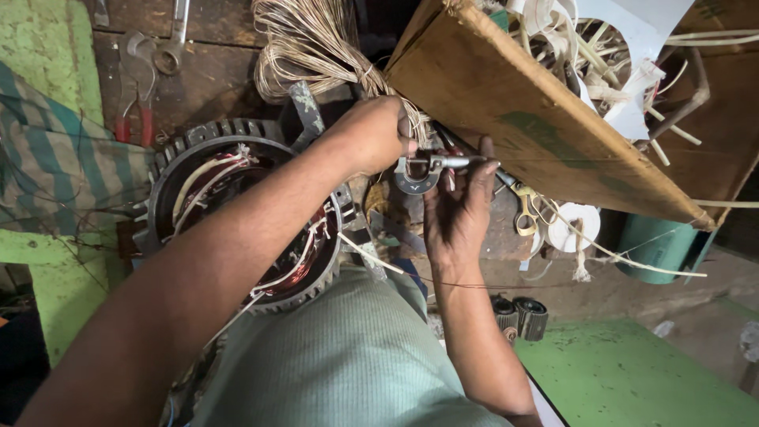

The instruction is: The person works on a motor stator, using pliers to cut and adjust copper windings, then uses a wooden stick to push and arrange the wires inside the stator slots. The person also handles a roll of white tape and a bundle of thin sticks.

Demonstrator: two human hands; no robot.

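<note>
My left hand (378, 133) grips the frame of a small metal micrometer (425, 168) just under a tied bundle of pale copper wire (316, 47). My right hand (458, 207) comes up from below, palm toward me. Its fingertips pinch the micrometer's thimble end. Below my left forearm lies a round motor stator (229, 170) with reddish copper windings and white sleeved leads. A thin wire runs from the micrometer area across my right wrist toward the right.
A tilted cardboard box (538, 119) full of white sleeving and paper strips overhangs at upper right. Yellow-handled scissors (523, 215), a white tape roll (575, 227), a green can (656, 245), red-handled pliers (134, 119) and a wrench (170, 47) lie on the dark bench. Green surfaces flank both sides.
</note>
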